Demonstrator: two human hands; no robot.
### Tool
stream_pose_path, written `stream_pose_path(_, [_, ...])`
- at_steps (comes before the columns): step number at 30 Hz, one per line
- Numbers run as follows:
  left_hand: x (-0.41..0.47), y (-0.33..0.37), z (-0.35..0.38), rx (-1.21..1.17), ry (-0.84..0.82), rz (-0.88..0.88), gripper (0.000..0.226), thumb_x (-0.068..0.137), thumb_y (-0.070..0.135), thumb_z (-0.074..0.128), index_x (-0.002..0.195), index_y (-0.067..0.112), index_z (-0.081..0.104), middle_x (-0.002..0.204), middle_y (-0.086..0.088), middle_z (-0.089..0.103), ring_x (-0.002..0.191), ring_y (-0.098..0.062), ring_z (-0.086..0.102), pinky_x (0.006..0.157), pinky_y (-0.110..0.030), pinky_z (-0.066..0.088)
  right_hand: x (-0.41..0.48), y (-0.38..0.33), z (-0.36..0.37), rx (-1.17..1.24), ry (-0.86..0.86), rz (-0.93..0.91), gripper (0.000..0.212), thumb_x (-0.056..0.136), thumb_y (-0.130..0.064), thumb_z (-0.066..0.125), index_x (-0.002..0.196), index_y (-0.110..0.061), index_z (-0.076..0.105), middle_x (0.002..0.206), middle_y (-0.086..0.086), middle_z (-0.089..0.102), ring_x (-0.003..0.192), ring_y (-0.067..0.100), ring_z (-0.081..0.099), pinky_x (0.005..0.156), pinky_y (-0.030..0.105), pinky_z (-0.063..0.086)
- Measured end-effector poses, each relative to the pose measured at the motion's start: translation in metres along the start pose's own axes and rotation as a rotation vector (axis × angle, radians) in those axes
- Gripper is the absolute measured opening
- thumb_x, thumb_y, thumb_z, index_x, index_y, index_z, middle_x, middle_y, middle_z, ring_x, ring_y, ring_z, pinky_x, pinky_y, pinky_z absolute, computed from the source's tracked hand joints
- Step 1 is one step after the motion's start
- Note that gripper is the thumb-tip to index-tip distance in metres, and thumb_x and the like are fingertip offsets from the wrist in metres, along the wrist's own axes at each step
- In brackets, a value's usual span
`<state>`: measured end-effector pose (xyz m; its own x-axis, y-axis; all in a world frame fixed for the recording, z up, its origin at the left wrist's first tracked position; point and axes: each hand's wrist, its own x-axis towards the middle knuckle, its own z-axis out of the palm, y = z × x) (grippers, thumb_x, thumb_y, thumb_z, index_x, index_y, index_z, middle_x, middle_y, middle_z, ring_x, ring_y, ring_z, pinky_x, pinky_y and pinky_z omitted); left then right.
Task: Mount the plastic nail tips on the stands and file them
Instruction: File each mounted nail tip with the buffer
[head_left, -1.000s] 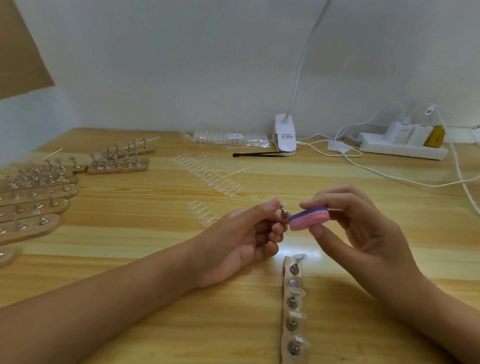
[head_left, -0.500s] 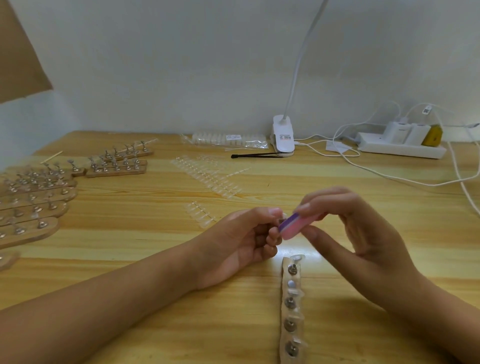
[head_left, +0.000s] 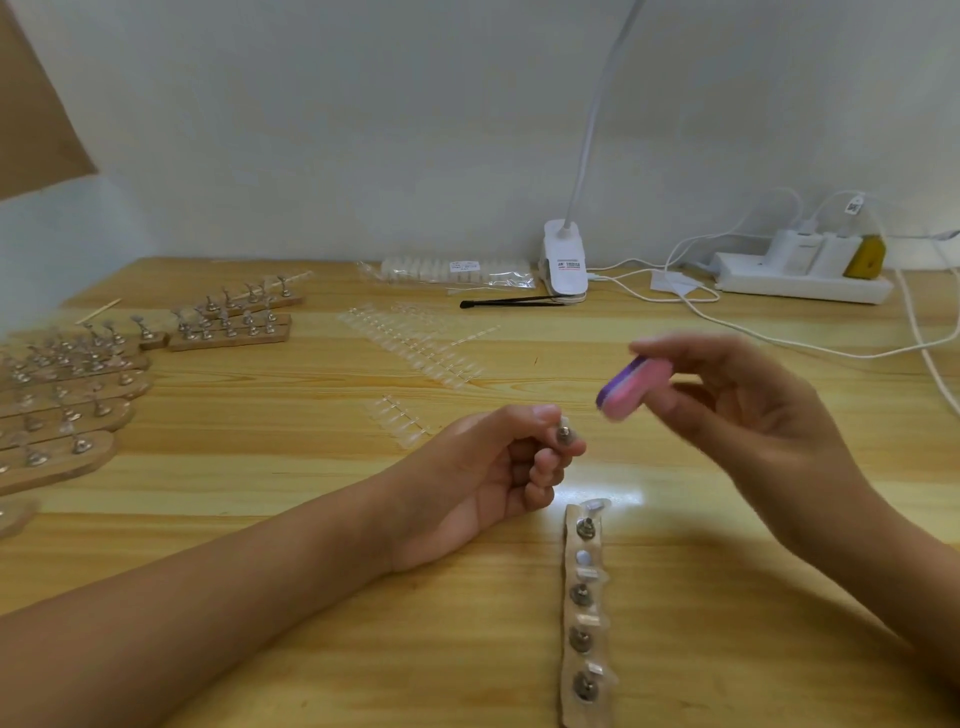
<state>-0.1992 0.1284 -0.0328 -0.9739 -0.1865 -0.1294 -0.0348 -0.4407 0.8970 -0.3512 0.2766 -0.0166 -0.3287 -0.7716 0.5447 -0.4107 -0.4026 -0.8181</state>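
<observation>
My left hand (head_left: 493, 467) pinches a small metal stand (head_left: 565, 435) with a clear nail tip on its top, held just above the table. My right hand (head_left: 748, 415) grips a pink and purple file block (head_left: 635, 388), blurred, lifted up and to the right of the stand and apart from it. Below the hands lies a wooden base strip (head_left: 586, 618) with several metal stands carrying clear nail tips. Loose strips of clear nail tips (head_left: 415, 348) lie in the middle of the table.
More wooden bases with metal stands (head_left: 67, 395) crowd the left side. A bag of nail tips (head_left: 457, 270), black tweezers (head_left: 511, 301) and a white clip lamp (head_left: 565, 262) sit at the back. A power strip (head_left: 800, 278) with white cables is at the back right.
My right hand has lifted the file block up and to the right, away from the stand it was touching half a second ago. My left hand has stayed in place with the stand.
</observation>
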Motion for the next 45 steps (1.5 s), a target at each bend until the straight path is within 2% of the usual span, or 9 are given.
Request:
stream_pose_path(8, [-0.001,0.0,0.002,0.026,0.009,0.028,0.019,0.07,0.04,0.068,0.063,0.023,0.07,0.065,0.007,0.051,0.056,-0.004,0.046,0.058,-0.015,0.044,-0.002,0.001,0.012,0.089,0.077,0.125,0.024,0.083,-0.022,0.065,0.101,-0.035,0.075,0.101,-0.001,0.072,0.1,0.012,0.064,0.086,0.022,0.05])
stream_pose_path(12, [-0.001,-0.001,0.001,0.001,0.029,0.043,0.02,0.068,0.037,0.071,0.074,0.018,0.07,0.065,0.003,0.05,0.056,-0.006,0.047,0.056,-0.016,0.046,-0.004,-0.005,0.014,0.167,-0.204,0.136,0.019,0.089,-0.019,0.07,0.105,-0.029,0.075,0.102,-0.002,0.073,0.098,0.01,0.067,0.085,0.018,0.051])
stream_pose_path(15, [-0.002,-0.002,0.003,0.062,0.018,0.041,0.018,0.068,0.039,0.068,0.067,0.022,0.072,0.064,0.006,0.049,0.057,-0.004,0.046,0.057,-0.016,0.045,0.0,-0.001,0.013,0.137,0.004,0.145,0.023,0.083,-0.022,0.072,0.104,-0.029,0.076,0.095,-0.001,0.072,0.086,0.006,0.062,0.079,0.018,0.05])
stream_pose_path(21, [-0.004,-0.001,0.004,0.116,-0.01,0.061,0.017,0.072,0.039,0.066,0.068,0.023,0.07,0.063,0.008,0.049,0.058,-0.004,0.045,0.06,-0.016,0.045,0.002,-0.01,0.001,0.099,-0.236,0.145,0.024,0.082,-0.03,0.071,0.105,-0.029,0.075,0.099,-0.004,0.072,0.092,0.008,0.065,0.081,0.017,0.052])
stream_pose_path(25, [-0.005,-0.002,0.006,0.147,-0.003,0.058,0.018,0.068,0.039,0.066,0.063,0.023,0.07,0.063,0.008,0.05,0.057,-0.003,0.046,0.059,-0.015,0.045,0.006,-0.004,-0.002,0.16,-0.012,0.212,0.024,0.08,-0.023,0.068,0.102,-0.03,0.075,0.09,-0.005,0.07,0.077,0.005,0.058,0.074,0.017,0.05])
stream_pose_path(29, [-0.004,-0.001,0.006,0.16,-0.017,0.069,0.018,0.07,0.04,0.065,0.064,0.023,0.069,0.062,0.008,0.049,0.057,-0.004,0.045,0.059,-0.015,0.044,0.004,-0.009,-0.004,0.142,-0.31,0.234,0.022,0.085,-0.029,0.072,0.107,-0.027,0.074,0.095,-0.004,0.072,0.086,0.005,0.063,0.078,0.017,0.051])
stream_pose_path(34, [-0.002,-0.001,0.004,0.138,-0.002,0.064,0.018,0.069,0.038,0.067,0.063,0.021,0.069,0.061,0.008,0.049,0.057,-0.004,0.045,0.057,-0.015,0.044,0.008,0.002,0.002,0.215,-0.026,0.304,0.03,0.078,-0.027,0.069,0.107,-0.028,0.075,0.089,-0.006,0.071,0.076,0.003,0.059,0.076,0.02,0.051])
stream_pose_path(38, [-0.002,-0.003,0.002,0.147,-0.008,0.055,0.031,0.071,0.038,0.067,0.083,0.01,0.062,0.061,0.008,0.05,0.056,-0.003,0.046,0.058,-0.015,0.044,0.005,-0.005,-0.002,0.273,-0.327,0.296,0.026,0.084,-0.029,0.074,0.11,-0.024,0.074,0.092,-0.003,0.07,0.079,0.007,0.059,0.076,0.019,0.052])
stream_pose_path(45, [-0.002,-0.003,0.002,0.123,-0.019,0.054,0.015,0.068,0.036,0.067,0.066,0.022,0.066,0.06,0.008,0.05,0.056,-0.004,0.046,0.057,-0.015,0.044,0.008,-0.001,-0.006,0.307,-0.249,0.365,0.029,0.08,-0.026,0.072,0.109,-0.025,0.075,0.088,-0.006,0.07,0.075,0.005,0.057,0.072,0.017,0.051])
